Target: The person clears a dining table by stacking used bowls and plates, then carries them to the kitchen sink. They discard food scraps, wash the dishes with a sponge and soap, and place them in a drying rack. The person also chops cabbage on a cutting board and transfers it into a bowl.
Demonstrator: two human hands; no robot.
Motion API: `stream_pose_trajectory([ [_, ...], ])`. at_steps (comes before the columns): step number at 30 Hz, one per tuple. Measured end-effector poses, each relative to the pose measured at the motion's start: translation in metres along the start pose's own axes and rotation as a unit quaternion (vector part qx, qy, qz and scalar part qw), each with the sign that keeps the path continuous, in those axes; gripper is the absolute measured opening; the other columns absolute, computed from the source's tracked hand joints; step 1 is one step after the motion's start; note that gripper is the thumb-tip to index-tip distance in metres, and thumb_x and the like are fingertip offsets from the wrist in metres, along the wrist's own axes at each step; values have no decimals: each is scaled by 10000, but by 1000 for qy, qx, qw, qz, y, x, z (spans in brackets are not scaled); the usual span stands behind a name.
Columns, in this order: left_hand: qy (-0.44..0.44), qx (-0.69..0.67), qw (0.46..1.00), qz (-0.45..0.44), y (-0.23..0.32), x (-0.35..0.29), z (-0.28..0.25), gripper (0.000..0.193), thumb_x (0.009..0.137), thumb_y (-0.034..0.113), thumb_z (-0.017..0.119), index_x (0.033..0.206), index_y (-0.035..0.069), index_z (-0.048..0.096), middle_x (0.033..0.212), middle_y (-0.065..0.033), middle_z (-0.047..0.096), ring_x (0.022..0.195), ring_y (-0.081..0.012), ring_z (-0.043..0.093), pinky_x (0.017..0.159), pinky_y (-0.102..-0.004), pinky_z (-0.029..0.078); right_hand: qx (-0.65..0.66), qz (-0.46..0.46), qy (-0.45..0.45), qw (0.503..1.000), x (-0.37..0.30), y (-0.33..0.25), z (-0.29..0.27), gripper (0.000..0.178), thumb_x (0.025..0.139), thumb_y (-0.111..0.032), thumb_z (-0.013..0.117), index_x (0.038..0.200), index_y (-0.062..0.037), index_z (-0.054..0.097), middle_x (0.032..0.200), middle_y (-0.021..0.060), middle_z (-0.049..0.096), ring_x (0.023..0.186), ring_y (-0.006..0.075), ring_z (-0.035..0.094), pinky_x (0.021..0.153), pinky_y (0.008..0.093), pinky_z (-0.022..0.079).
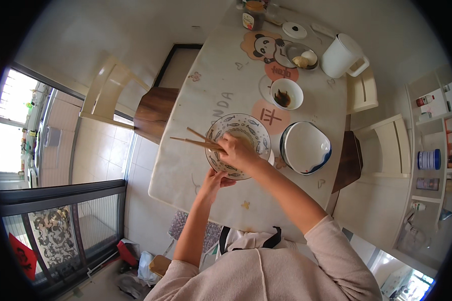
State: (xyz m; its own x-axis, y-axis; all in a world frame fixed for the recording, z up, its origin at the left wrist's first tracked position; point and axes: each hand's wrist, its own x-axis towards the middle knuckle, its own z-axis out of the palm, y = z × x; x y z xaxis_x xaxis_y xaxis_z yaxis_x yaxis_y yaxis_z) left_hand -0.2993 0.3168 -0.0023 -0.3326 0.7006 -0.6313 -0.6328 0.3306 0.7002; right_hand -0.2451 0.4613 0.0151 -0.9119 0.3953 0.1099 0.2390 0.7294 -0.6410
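Observation:
A round white bowl with a fish pattern is on the table in front of me. My left hand grips its near rim from the left, fingers partly beneath the bowl. In my right hand, closed above the bowl, is a pair of wooden chopsticks. Their upper ends stick out to the left, and their lower ends are hidden by my hand. What lies in the bowl is mostly covered; a pale patch shows. Just right of it stands a deep white dish with a blue rim.
Farther back are a small white bowl with dark contents, a metal plate with pale round items, a white kettle, a white lid and a dark jar. Chairs flank the table.

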Motion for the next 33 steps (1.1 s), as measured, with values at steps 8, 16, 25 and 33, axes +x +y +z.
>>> stream_pose_trajectory([
  [8, 15, 53, 998, 1, 4, 5, -13, 265, 827, 84, 430, 1078, 0, 441, 924, -144, 617, 762, -237, 646, 666, -332, 552, 266, 156, 134, 942, -21, 39, -44, 254, 855, -258, 558, 846, -4, 547, 634, 81, 539, 548, 171, 508, 516, 294, 411],
  [16, 78, 149, 983, 76, 13, 10, -4, 288, 857, 104, 362, 1111, -17, 423, 889, -150, 623, 704, -240, 654, 573, -282, 562, 592, 281, 241, 716, -65, 58, -62, 203, 870, -246, 573, 828, -64, 494, 602, -38, 417, 457, 34, 368, 387, 186, 275],
  [25, 38, 147, 985, 79, 10, 13, 14, 325, 872, 125, 365, 1157, -27, 404, 938, -176, 609, 710, -270, 652, 583, -313, 570, 663, 288, 251, 643, -42, 32, -13, 215, 851, -243, 599, 868, -50, 505, 611, 13, 507, 479, 90, 498, 416, 216, 398],
  [33, 37, 143, 983, 112, 8, 13, 12, 291, 882, 68, 327, 1155, -23, 372, 985, -161, 578, 734, -247, 647, 558, -279, 575, 603, 346, 314, 647, -68, 48, -6, 193, 843, -187, 599, 921, -32, 514, 769, 65, 570, 583, 121, 585, 496, 225, 522],
])
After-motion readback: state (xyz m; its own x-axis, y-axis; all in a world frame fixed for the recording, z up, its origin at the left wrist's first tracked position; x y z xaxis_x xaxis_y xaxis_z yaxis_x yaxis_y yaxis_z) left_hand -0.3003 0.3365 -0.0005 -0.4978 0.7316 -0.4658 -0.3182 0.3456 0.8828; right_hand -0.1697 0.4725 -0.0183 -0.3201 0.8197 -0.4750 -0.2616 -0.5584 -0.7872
